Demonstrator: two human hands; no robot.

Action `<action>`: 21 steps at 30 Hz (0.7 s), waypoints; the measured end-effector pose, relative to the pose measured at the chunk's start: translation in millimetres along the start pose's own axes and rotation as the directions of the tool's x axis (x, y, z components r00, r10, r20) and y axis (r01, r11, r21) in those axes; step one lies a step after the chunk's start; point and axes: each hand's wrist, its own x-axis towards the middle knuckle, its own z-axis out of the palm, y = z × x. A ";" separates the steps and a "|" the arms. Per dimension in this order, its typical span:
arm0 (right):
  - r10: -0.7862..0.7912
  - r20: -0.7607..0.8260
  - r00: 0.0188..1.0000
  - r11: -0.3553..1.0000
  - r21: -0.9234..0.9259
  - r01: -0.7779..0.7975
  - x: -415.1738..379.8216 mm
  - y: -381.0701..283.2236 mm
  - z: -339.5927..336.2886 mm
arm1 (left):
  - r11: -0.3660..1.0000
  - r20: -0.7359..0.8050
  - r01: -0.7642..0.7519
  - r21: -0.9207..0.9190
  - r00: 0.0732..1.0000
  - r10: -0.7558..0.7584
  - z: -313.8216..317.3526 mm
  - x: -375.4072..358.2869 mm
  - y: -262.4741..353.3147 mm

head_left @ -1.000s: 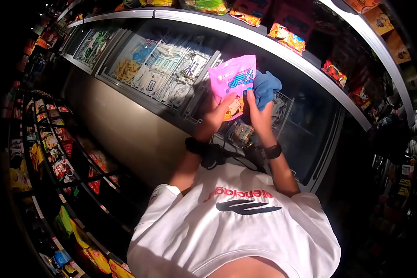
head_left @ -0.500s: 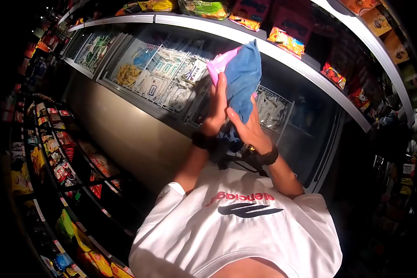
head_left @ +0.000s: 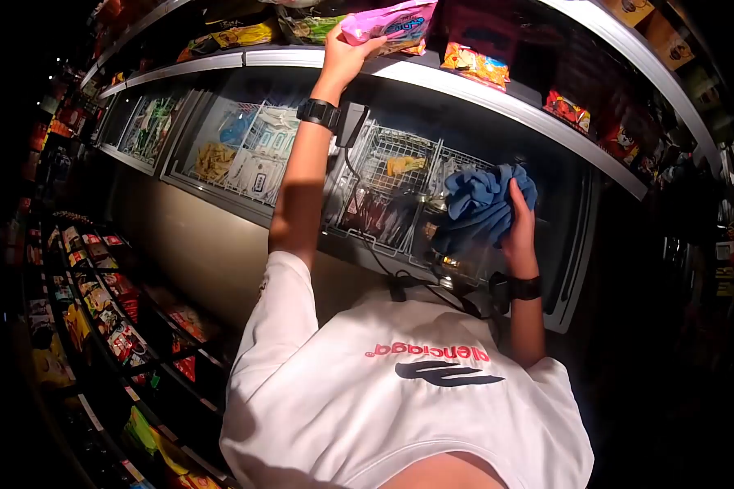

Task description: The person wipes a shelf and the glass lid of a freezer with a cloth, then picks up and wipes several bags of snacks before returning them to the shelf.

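Observation:
My left hand (head_left: 347, 59) is raised at the upper shelf, its fingers closed on the end of a pink snack bag (head_left: 393, 24). The bag is tilted over the shelf's front edge, beside other packets. In my right hand (head_left: 520, 232) is a bunched blue cloth (head_left: 489, 200), above the right part of the glass-topped freezer. Its folds cover some of my fingers. A black band is on each wrist.
The shelf edge (head_left: 294, 58) runs across above the freezer (head_left: 220, 191). Orange snack bags (head_left: 475, 65) stand right of my left hand. Wire baskets (head_left: 400, 147) hold packs inside the freezer. A dark cable (head_left: 367, 244) hangs before me. Snack racks (head_left: 114, 318) stand at left.
My hands have parted from around the bag and cloth. The left has carried the pink bag up to the shelf; the right has moved right and down with the blue cloth.

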 end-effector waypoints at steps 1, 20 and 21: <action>-0.031 -0.021 0.999 0.999 -0.005 0.031 -1.1 0.5 -5.3 | 1.000 0.048 0.020 -0.011 0.999 -0.020 1.4 9.5 -4.6; 0.021 -0.285 0.958 0.999 0.033 -0.012 -27.9 -2.5 -33.6 | 0.702 -0.096 -0.207 0.682 0.925 0.367 55.8 35.5 -19.3; 0.027 -0.291 0.956 0.999 0.034 -0.018 -28.1 -3.8 -33.4 | 0.747 0.015 -0.239 0.620 0.956 0.294 66.1 30.3 -20.8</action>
